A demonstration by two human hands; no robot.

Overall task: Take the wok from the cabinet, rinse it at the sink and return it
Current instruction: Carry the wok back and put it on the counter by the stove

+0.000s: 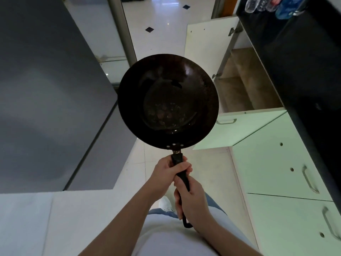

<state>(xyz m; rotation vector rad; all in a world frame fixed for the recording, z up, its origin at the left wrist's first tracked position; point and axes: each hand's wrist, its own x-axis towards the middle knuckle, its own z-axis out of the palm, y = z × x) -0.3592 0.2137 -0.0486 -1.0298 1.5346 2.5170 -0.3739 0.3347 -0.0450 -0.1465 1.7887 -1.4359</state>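
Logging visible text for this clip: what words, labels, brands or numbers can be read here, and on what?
None can be read.
Bottles on the dark counter, top right: coloured labels, too blurred to read.
Wok: no marking visible.

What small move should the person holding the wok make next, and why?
Probably carry the wok level toward the sink, which is out of view. Left hand and right hand both grip its handle, it is outside the open cabinet, and its base looks speckled, perhaps unrinsed.
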